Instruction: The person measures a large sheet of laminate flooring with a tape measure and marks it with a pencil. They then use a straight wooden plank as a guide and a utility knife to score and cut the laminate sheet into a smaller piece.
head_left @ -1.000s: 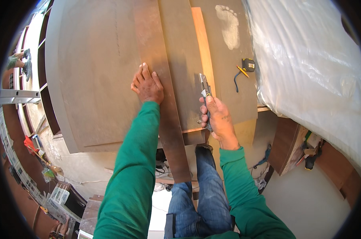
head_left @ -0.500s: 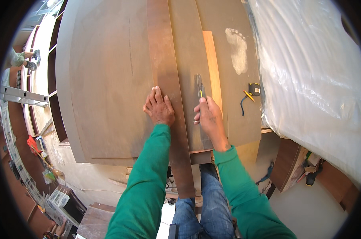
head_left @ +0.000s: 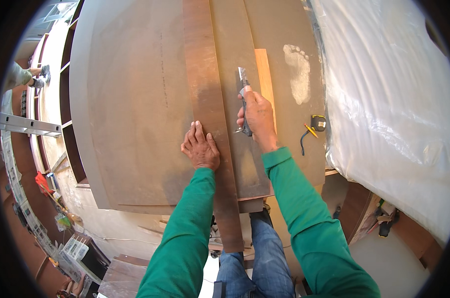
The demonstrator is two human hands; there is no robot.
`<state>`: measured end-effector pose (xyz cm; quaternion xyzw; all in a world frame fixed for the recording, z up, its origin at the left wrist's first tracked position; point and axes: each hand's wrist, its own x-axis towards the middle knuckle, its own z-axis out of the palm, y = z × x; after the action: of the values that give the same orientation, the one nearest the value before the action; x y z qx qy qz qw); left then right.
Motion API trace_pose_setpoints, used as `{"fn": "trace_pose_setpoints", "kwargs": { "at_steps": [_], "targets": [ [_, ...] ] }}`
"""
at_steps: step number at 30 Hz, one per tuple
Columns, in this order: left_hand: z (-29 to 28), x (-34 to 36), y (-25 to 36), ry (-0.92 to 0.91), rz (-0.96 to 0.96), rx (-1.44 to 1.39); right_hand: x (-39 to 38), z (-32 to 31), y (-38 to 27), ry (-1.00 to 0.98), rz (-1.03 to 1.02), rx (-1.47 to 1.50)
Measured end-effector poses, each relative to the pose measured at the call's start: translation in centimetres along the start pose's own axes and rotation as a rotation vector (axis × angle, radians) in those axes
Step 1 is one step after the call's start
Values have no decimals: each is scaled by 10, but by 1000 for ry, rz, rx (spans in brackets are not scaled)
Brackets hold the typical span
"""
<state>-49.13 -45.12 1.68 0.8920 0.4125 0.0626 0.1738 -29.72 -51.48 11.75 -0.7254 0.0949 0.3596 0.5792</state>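
I am pressing my left hand (head_left: 201, 148) flat on the long dark strip (head_left: 208, 114) to pin it to the brown sheet (head_left: 130, 99), while my right hand (head_left: 257, 115), its grip clamped on a utility knife (head_left: 243, 94), is working just right of the strip.

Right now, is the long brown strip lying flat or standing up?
Lying flat. The long brown strip rests on the big board, the left hand pressing it down while the right hand holds a knife.

Tape measure (head_left: 318, 122) right of strip (head_left: 205, 99)
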Motion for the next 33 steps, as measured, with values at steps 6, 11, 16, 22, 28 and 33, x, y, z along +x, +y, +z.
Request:
{"fn": "trace_pose_setpoints", "kwargs": {
  "at_steps": [6, 11, 16, 22, 28, 33],
  "targets": [
    [2, -1, -2, 12, 20, -14, 3, -1, 11, 59, -26, -72],
    [5, -4, -1, 11, 26, -25, -13, -4, 34, 33, -59, -70],
    [6, -2, -3, 44, 49, -17, -48, -16, 66, 10, 17, -63],
    [5, -3, 2, 53, 59, -1, -116, -43, 117, 54, 103, -38],
    [5, -4, 2, 56, 48, 24, -155, -57, 150, 41, 179, -19],
    [8, -1, -2, 79, 68, 39, -140, -53, 169, 94, 113, -136]
  ]
}}
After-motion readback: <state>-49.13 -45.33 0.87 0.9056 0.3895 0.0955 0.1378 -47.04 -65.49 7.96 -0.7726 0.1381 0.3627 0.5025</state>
